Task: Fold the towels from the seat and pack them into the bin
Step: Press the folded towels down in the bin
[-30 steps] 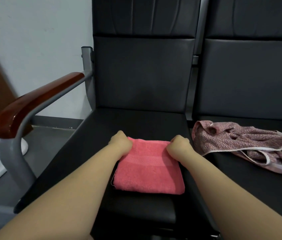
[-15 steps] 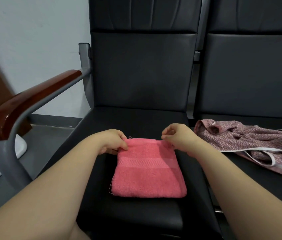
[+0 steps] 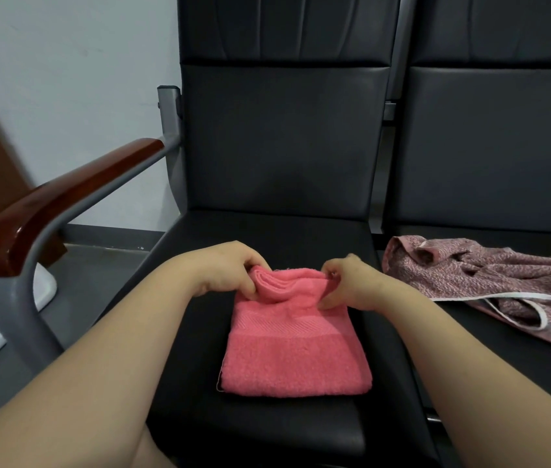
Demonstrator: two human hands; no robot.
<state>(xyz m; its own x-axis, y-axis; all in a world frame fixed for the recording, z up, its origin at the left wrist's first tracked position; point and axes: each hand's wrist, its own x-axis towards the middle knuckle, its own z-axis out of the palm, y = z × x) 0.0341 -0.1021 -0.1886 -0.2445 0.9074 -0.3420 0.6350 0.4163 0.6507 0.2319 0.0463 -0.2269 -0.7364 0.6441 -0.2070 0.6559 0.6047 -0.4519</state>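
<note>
Pinching the far edge of the pink towel with left hand and right hand, both corners should be drawn evenly toward the near edge.

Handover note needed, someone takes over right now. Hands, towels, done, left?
Left hand and right hand: each pinches a far corner of the pink towel, raising that edge off the left seat.
Pink towel: folded to a small rectangle, near part flat on the seat.
Mauve patterned towel: crumpled, unfolded, on the right seat.
Bin: not in view.
Left: finish the pink towel, fold the mauve one, pack both.
</note>
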